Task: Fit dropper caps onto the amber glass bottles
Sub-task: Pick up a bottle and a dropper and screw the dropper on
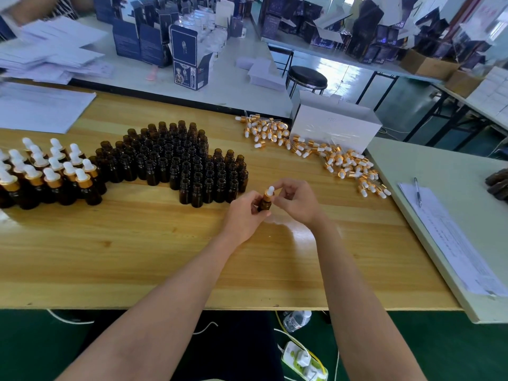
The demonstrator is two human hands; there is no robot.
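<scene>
**Cap on bottle, both hands engaged**

From the head camera: your left hand (244,213) has its fingers curled round an amber bottle (266,204) and holds it upright just above the wooden table (137,257). Your right hand (295,202) is closed lightly, its fingertips pinching the dropper cap (270,191) that sits on the bottle's neck, white bulb up. The two hands nearly touch around the bottle.

Just beyond your left hand and spreading out to its left stand the uncapped bottles (176,160) in a tight cluster. Far to the left of that are the capped bottles (46,177). Beyond your right hand and out to its right lie the loose caps (330,158), heaped against a white box (335,127). Farther right, a pen (417,191) rests on a sheet of paper (450,243).
</scene>
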